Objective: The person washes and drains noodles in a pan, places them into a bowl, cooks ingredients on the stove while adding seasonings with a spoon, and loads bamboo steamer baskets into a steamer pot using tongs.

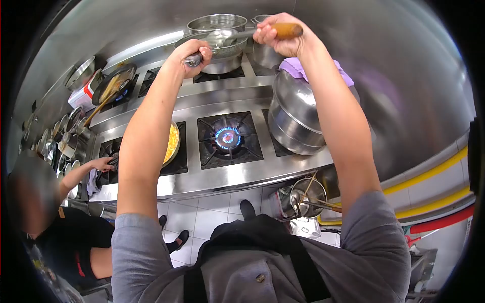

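Note:
My left hand point(192, 56) is closed round the dark handle of a pan point(236, 50), which is raised over the back of the stove near a steel pot point(217, 21). With my right hand point(283, 35) I grip the wooden handle of a ladle point(222, 36), its metal bowl over the pan. What the pan holds is hard to make out. Below my hands, a front burner point(228, 137) burns with a blue flame and nothing on it. A pan of yellow food point(172, 144) is partly hidden behind my left forearm.
A large lidded steel pot point(295, 113) with a purple cloth point(343, 73) stands on the right. At the left are a wok point(115, 83) with a long wooden-handled utensil and a co-worker point(65, 237), one hand at the stove. A bucket of utensils point(309, 194) stands below.

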A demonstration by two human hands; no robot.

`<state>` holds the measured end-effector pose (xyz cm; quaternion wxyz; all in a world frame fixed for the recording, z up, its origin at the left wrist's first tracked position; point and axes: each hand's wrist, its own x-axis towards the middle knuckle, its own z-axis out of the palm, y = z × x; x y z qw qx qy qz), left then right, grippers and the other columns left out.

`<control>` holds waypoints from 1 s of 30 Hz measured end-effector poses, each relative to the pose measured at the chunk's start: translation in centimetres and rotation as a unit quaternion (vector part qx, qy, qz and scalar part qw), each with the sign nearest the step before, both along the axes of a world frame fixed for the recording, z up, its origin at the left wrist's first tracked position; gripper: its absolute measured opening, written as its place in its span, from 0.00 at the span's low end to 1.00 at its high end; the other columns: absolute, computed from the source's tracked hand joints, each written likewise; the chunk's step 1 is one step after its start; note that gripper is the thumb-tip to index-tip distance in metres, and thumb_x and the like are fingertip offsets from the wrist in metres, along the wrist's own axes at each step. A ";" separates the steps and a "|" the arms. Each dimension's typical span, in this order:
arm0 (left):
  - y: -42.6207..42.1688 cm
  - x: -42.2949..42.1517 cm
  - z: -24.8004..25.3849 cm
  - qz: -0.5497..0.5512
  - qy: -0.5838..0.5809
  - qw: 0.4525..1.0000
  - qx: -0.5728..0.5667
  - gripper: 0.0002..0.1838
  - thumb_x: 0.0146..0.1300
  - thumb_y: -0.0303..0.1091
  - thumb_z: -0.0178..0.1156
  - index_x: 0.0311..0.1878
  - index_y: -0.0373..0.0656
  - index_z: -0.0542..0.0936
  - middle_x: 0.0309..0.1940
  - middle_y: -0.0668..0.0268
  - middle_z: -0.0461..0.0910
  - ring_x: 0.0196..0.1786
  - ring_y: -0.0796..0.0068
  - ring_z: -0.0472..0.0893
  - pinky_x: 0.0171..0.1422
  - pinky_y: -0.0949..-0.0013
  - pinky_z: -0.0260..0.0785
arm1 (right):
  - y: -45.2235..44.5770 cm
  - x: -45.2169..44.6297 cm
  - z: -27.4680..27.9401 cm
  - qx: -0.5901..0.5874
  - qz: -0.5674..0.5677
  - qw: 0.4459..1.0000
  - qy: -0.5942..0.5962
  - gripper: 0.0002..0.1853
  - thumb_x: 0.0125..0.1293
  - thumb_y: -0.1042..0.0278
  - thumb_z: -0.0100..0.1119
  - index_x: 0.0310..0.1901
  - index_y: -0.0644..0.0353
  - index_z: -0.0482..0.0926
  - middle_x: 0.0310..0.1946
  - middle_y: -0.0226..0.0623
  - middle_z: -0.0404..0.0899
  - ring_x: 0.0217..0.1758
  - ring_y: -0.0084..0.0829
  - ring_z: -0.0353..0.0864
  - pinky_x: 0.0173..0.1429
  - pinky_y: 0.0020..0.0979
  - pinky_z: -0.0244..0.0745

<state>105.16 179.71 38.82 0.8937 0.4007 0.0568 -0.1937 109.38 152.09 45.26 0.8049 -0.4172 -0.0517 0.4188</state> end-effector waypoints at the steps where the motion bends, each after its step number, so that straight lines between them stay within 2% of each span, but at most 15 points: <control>1: 0.0 -0.1 0.1 0.001 -0.004 1.000 -0.001 0.09 0.68 0.20 0.50 0.30 0.37 0.64 0.21 0.70 0.67 0.17 0.87 0.67 0.18 0.85 0.68 | 0.5 -3.3 0.4 -0.043 -0.033 0.999 0.000 0.09 0.72 0.75 0.45 0.39 0.72 0.58 0.32 0.40 0.67 0.21 0.18 0.72 0.19 0.17 0.75; 4: 0.3 0.0 -0.3 -0.006 0.017 1.000 0.006 0.10 0.67 0.20 0.49 0.28 0.39 0.64 0.20 0.71 0.67 0.17 0.87 0.67 0.18 0.85 0.68 | 0.7 -6.1 -0.1 -0.279 -0.091 0.940 -0.175 0.10 0.67 0.74 0.54 0.43 0.70 0.67 0.29 0.40 0.75 0.20 0.19 0.73 0.17 0.20 0.69; 5: 0.6 0.2 -0.6 -0.020 0.027 0.999 0.012 0.10 0.66 0.20 0.47 0.28 0.40 0.63 0.20 0.72 0.67 0.17 0.87 0.68 0.18 0.84 0.68 | 0.6 -6.8 0.1 -0.277 -0.091 0.940 -0.176 0.10 0.67 0.74 0.54 0.43 0.70 0.67 0.29 0.40 0.75 0.20 0.19 0.73 0.17 0.20 0.69; 7: 1.0 0.0 -0.8 -0.030 0.026 0.999 0.013 0.10 0.68 0.21 0.47 0.29 0.41 0.64 0.19 0.73 0.67 0.17 0.88 0.67 0.18 0.84 0.68 | 0.0 -7.2 0.7 -0.441 -0.057 0.818 -0.366 0.19 0.64 0.74 0.57 0.54 0.73 0.69 0.27 0.39 0.77 0.19 0.22 0.74 0.16 0.26 0.68; 8: 1.1 -0.3 -0.8 -0.030 0.032 0.999 0.015 0.10 0.68 0.22 0.47 0.29 0.41 0.64 0.19 0.74 0.67 0.17 0.88 0.68 0.18 0.84 0.67 | 0.0 -7.4 1.6 -0.473 -0.055 0.791 -0.384 0.28 0.63 0.75 0.58 0.64 0.73 0.64 0.25 0.37 0.76 0.17 0.24 0.73 0.17 0.29 0.68; 12: 0.9 -1.6 -1.1 0.013 0.042 0.999 0.031 0.11 0.69 0.23 0.51 0.28 0.40 0.65 0.19 0.73 0.67 0.15 0.90 0.67 0.15 0.86 0.65 | 0.1 -4.2 4.3 -0.542 -0.068 0.689 -0.476 0.31 0.61 0.72 0.59 0.66 0.69 0.67 0.24 0.34 0.74 0.17 0.22 0.73 0.17 0.30 0.68; 15: 1.3 -1.1 -1.8 0.008 0.043 0.998 0.034 0.10 0.69 0.24 0.52 0.30 0.41 0.66 0.19 0.74 0.68 0.15 0.90 0.66 0.15 0.86 0.64 | 2.4 2.4 4.9 -0.572 -0.053 0.613 -0.542 0.18 0.54 0.73 0.56 0.47 0.73 0.78 0.22 0.36 0.74 0.17 0.28 0.75 0.19 0.32 0.70; 16: 1.4 -1.1 -2.0 0.004 0.048 0.998 0.034 0.09 0.69 0.24 0.51 0.31 0.41 0.66 0.20 0.74 0.68 0.16 0.90 0.66 0.15 0.86 0.63 | 3.5 5.3 4.6 -0.570 -0.049 0.611 -0.547 0.18 0.54 0.73 0.56 0.47 0.73 0.78 0.22 0.36 0.74 0.17 0.28 0.75 0.19 0.32 0.70; 18: 1.7 -1.1 -2.0 -0.001 0.048 0.998 0.037 0.07 0.69 0.25 0.51 0.32 0.41 0.67 0.20 0.74 0.68 0.16 0.91 0.66 0.15 0.85 0.63 | 6.0 11.4 3.4 -0.616 -0.027 0.549 -0.565 0.09 0.52 0.74 0.55 0.31 0.72 0.78 0.20 0.39 0.75 0.17 0.33 0.75 0.19 0.36 0.69; 19: 1.7 -1.2 -2.0 0.003 0.044 0.998 0.036 0.07 0.69 0.25 0.51 0.32 0.41 0.67 0.20 0.74 0.69 0.16 0.91 0.66 0.15 0.85 0.63 | 7.1 14.0 2.8 -0.607 -0.012 0.558 -0.565 0.06 0.52 0.75 0.54 0.26 0.71 0.76 0.19 0.41 0.75 0.16 0.36 0.75 0.19 0.40 0.69; 22: 1.5 -1.3 -1.7 0.017 0.042 0.998 0.041 0.08 0.69 0.25 0.51 0.32 0.41 0.67 0.20 0.74 0.69 0.16 0.91 0.66 0.15 0.86 0.62 | 10.2 14.4 2.5 -0.622 -0.025 0.590 -0.514 0.05 0.53 0.76 0.54 0.28 0.70 0.76 0.18 0.43 0.74 0.17 0.36 0.75 0.19 0.41 0.69; 25: 1.2 -1.3 -1.5 0.023 0.057 0.997 0.037 0.08 0.69 0.25 0.51 0.32 0.41 0.67 0.20 0.74 0.69 0.16 0.91 0.65 0.15 0.86 0.62 | 10.8 17.5 1.9 -0.497 -0.008 0.734 -0.464 0.08 0.56 0.78 0.52 0.34 0.76 0.74 0.20 0.42 0.72 0.17 0.34 0.74 0.19 0.34 0.70; 26: 1.3 -1.1 -1.5 0.020 0.058 0.997 0.038 0.08 0.69 0.26 0.52 0.31 0.41 0.67 0.20 0.74 0.69 0.16 0.91 0.66 0.15 0.85 0.62 | 11.2 24.1 0.6 -0.378 -0.033 0.881 -0.281 0.08 0.57 0.79 0.50 0.36 0.77 0.71 0.21 0.41 0.70 0.18 0.31 0.73 0.20 0.30 0.72; 28: 0.8 -1.5 -1.1 0.031 0.061 0.996 0.049 0.09 0.69 0.26 0.52 0.30 0.42 0.67 0.20 0.74 0.69 0.16 0.91 0.66 0.15 0.86 0.63 | 10.5 22.7 1.3 -0.211 -0.039 0.969 -0.121 0.07 0.61 0.79 0.46 0.37 0.75 0.64 0.25 0.39 0.67 0.20 0.28 0.72 0.21 0.24 0.73; 30: 0.7 -1.5 -1.1 0.027 0.065 0.996 0.046 0.10 0.69 0.26 0.52 0.30 0.42 0.67 0.20 0.74 0.69 0.16 0.91 0.66 0.15 0.86 0.63 | 9.8 20.8 2.0 -0.060 -0.040 0.996 0.048 0.06 0.65 0.78 0.43 0.36 0.73 0.60 0.28 0.38 0.65 0.22 0.26 0.72 0.22 0.21 0.75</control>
